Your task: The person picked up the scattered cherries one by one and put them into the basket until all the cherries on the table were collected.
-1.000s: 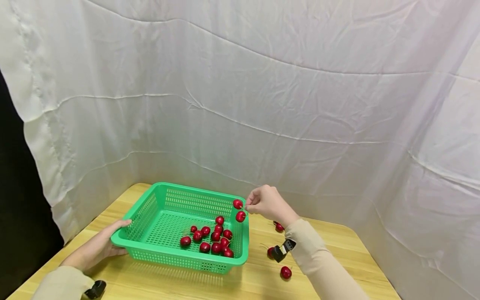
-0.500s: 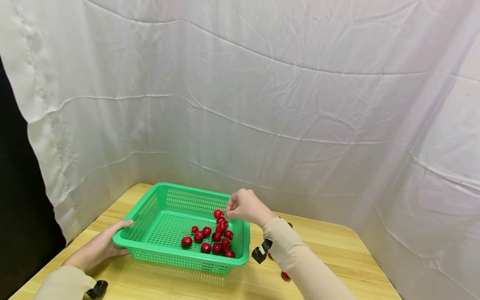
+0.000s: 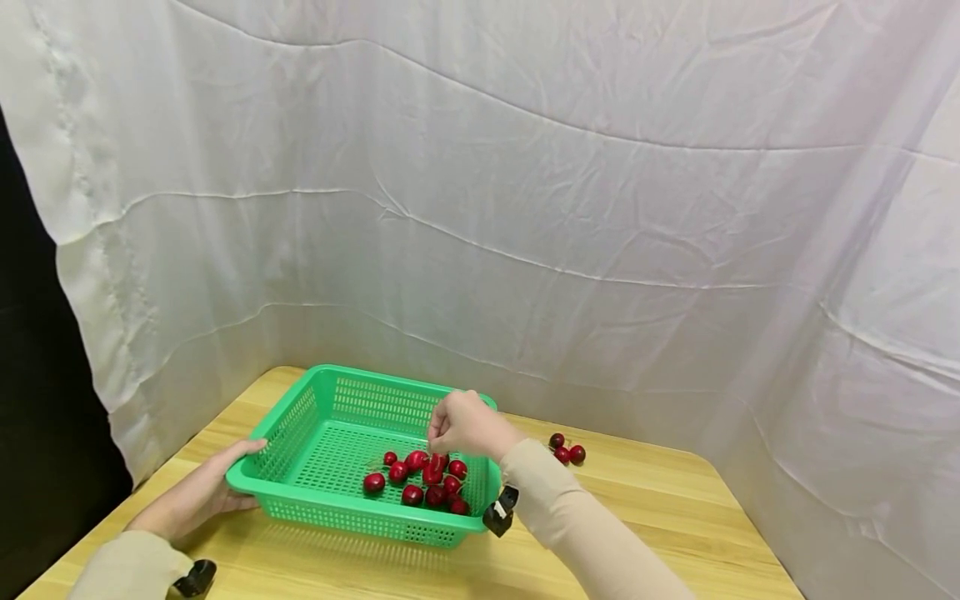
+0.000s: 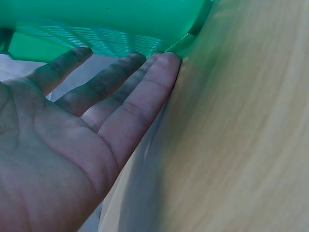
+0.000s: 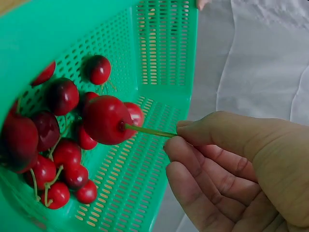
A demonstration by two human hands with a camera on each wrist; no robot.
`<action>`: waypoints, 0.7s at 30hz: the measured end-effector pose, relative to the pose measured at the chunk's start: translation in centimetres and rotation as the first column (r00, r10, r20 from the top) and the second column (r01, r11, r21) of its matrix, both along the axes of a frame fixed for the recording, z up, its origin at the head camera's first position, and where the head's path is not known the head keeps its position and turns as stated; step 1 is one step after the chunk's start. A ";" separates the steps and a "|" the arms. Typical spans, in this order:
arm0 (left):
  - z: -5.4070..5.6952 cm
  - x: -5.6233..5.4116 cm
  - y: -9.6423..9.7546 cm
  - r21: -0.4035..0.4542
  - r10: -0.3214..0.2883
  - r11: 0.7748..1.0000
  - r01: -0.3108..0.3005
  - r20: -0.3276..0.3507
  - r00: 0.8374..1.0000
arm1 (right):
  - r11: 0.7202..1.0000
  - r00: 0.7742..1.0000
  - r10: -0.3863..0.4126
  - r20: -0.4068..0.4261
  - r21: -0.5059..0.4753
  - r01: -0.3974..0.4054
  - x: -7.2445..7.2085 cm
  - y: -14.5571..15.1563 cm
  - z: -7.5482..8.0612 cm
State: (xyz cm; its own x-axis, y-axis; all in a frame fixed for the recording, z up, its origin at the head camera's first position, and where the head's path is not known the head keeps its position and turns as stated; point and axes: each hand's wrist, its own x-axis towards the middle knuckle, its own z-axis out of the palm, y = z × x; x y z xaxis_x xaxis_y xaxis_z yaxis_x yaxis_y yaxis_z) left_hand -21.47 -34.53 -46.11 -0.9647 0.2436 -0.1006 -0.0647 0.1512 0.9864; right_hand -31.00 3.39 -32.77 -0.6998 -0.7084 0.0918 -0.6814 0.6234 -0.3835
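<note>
A green plastic basket (image 3: 360,512) with slotted walls stands on the table, several red cherries (image 3: 412,495) lying in its right half. My left hand (image 3: 206,492) holds the basket's left end, thumb over the rim; in the left wrist view its fingers (image 4: 137,108) touch the outside from below. Inside the basket's right part, my right hand (image 3: 471,427) pinches a green stem (image 5: 152,131) between thumb and fingertips. From it hangs a cherry (image 5: 106,120) low over the others, with a second cherry (image 5: 134,114) partly hidden behind it.
Three more cherries (image 3: 577,454) lie on the wooden table (image 3: 660,517), right of the basket. A pale curtain (image 3: 525,208) hangs behind the table. The right forearm covers part of the tabletop.
My right hand has moved left and down from the basket's right rim, lowering the cherries among the others. The left hand keeps its hold on the basket.
</note>
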 end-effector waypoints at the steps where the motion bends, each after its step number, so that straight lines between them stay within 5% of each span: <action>1: 0.0 0.0 0.0 -0.001 -0.001 1.000 0.001 -0.001 1.000 | 1.000 1.000 0.001 0.010 -0.001 -0.001 0.1 -0.1 -0.1; 21: 0.0 -0.1 -0.1 0.016 0.012 1.000 -0.012 0.012 1.000 | 0.999 0.998 0.002 0.069 -0.036 0.001 0.5 2.1 -0.1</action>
